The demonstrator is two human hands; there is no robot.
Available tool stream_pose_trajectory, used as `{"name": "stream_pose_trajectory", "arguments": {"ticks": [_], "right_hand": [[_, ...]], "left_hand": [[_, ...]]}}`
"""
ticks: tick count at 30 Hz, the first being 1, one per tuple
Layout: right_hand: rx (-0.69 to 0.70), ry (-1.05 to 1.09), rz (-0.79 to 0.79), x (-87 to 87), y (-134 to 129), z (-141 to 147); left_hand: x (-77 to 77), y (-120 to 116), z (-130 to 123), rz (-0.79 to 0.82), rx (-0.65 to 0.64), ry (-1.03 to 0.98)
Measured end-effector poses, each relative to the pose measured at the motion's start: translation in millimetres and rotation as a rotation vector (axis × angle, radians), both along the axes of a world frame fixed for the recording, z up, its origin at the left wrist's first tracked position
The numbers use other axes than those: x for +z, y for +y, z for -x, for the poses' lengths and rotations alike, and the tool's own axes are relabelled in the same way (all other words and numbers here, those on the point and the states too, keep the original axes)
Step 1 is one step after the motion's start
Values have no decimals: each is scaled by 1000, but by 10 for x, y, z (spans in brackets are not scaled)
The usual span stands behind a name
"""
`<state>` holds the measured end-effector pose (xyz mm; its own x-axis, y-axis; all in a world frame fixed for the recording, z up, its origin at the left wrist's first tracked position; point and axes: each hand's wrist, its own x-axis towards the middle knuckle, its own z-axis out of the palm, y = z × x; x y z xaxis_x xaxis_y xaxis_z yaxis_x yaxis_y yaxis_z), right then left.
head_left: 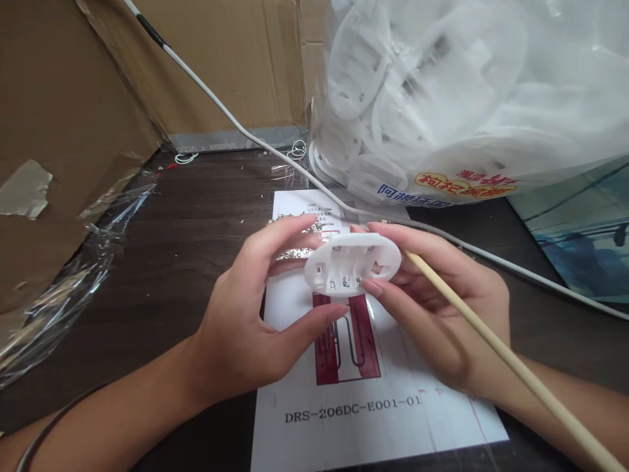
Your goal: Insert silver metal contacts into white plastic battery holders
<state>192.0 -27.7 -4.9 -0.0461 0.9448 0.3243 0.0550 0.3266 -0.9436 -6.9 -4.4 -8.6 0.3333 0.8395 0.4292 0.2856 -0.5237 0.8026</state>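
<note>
Between both hands is a white oval plastic part (339, 262) with small metal contacts along its lower edge. My right hand (437, 301) grips its right side, the thumb against the lower edge near a contact. A long pale wooden stick (491, 337) also lies in my right hand and runs to the lower right. My left hand (260, 301) is around the part's left side, fingers behind it and thumb stretched out just below it. Behind the left fingers show small shiny metal pieces (295, 253).
A printed sheet (354, 426) lies on the dark table (216, 190) beneath the hands. A clear bag (432, 98) of white plastic parts stands at the back right. A white cable (221, 105) crosses diagonally behind the hands. Cardboard (236, 59) stands at the back and left.
</note>
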Motion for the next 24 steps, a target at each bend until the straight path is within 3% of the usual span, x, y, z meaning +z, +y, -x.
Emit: {"name": "stream_pose_trajectory", "arguments": {"ticks": [4,8,17,24], "right_hand": [[-15,-73,-157,-17,-54,-13],[-8,-77,-161,-21,-85,-22],[45,-210,-216,7,-90,-39],[-19,-189,-79,-77,-117,33]], "left_hand": [[57,-24,-9,-79,-61,166],[57,-52,-16,-23,-108,181],[57,-84,-8,99,-145,42],[22,-117,-78,381,-217,-191]]}}
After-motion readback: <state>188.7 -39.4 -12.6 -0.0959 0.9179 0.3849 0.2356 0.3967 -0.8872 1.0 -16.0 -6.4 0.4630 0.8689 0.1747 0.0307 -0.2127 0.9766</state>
